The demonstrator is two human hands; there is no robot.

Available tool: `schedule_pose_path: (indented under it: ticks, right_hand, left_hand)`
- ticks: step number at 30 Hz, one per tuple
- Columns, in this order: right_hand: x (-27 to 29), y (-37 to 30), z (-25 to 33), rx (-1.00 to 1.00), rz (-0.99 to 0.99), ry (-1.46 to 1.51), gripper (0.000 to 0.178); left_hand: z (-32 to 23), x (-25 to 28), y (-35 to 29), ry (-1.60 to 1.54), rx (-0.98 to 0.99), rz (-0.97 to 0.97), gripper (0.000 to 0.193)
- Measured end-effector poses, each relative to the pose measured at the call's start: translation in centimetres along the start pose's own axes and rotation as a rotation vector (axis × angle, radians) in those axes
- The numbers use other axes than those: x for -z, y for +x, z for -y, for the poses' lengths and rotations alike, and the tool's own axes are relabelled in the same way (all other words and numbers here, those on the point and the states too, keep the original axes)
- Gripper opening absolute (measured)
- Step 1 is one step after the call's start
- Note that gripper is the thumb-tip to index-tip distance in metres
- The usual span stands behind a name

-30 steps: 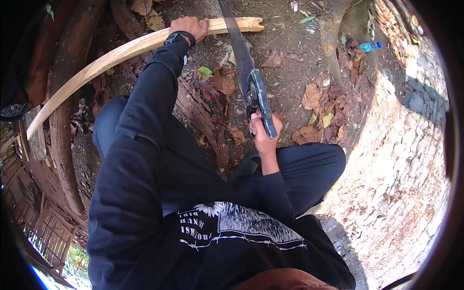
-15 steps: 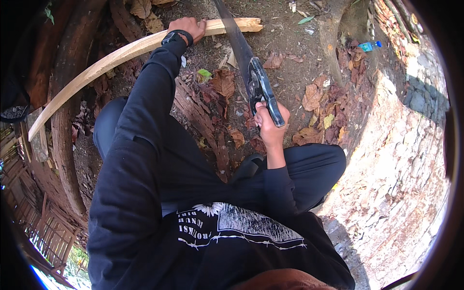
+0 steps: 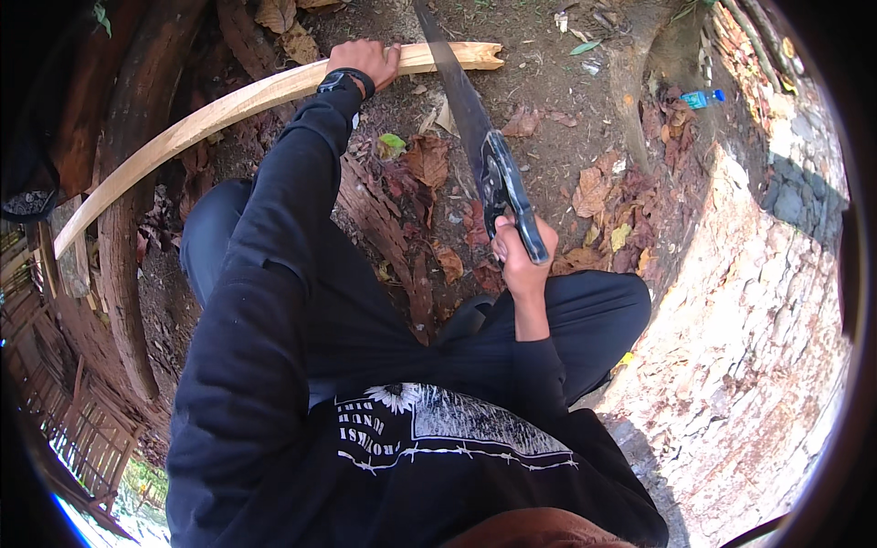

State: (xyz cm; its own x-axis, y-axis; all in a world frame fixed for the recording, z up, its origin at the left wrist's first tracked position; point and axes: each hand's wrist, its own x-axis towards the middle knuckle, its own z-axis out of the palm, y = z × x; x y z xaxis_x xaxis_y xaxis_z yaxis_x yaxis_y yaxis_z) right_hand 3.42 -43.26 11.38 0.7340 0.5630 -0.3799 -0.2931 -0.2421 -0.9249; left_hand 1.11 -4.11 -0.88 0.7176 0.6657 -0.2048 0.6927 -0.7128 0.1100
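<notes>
And the saw (image 3: 464, 96) is right across the curved wooden strip (image 3: 228, 107), its blade passing over the pale wood just short of the notched right-hand end! The strip arcs from there down to the left, its far tip beside a dark log (image 3: 132, 256). Here's the change: half a second ago the saw handle (image 3: 519, 205) sits further forward, and now it's drawn back toward the body. That looks like one pull of a sawing stroke, and the end piece is still in line with the rest, so no piece appears to be off. How deep the blade bites, I can't tell.

The right hand (image 3: 523, 267) is wrapped around the handle, thumb showing. The left hand (image 3: 367, 62) clasps the strip left of the blade, its place hardly altered, so the wood seems well steadied. Further out, brown leaves (image 3: 592, 192) litter the soil, and a blue-capped bottle (image 3: 699, 99) lies well apart on the right.
</notes>
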Motion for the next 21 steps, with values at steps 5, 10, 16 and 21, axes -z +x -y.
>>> schedule_pose_path:
  ticks: [5,10,16,21]
  right_hand:
    - [-1.7,1.6,-2.0,-0.033,-0.025,0.09,0.018]
    - [4.6,-8.9,-0.4,-0.079,-0.044,0.145,0.01]
    - [1.2,-2.2,-1.0,-0.057,0.002,0.211,0.011]
    - [-2.0,2.9,-2.8,-0.025,0.002,0.148,0.017]
  left_hand:
    - [0.0,-0.3,-0.1,0.03,0.007,-0.006,0.069]
    - [0.3,0.1,-0.1,0.009,0.014,0.007,0.068]
    - [0.1,-0.4,-0.4,0.007,-0.007,0.023,0.067]
    - [-0.1,-0.5,-0.4,0.034,-0.002,-0.028,0.065]
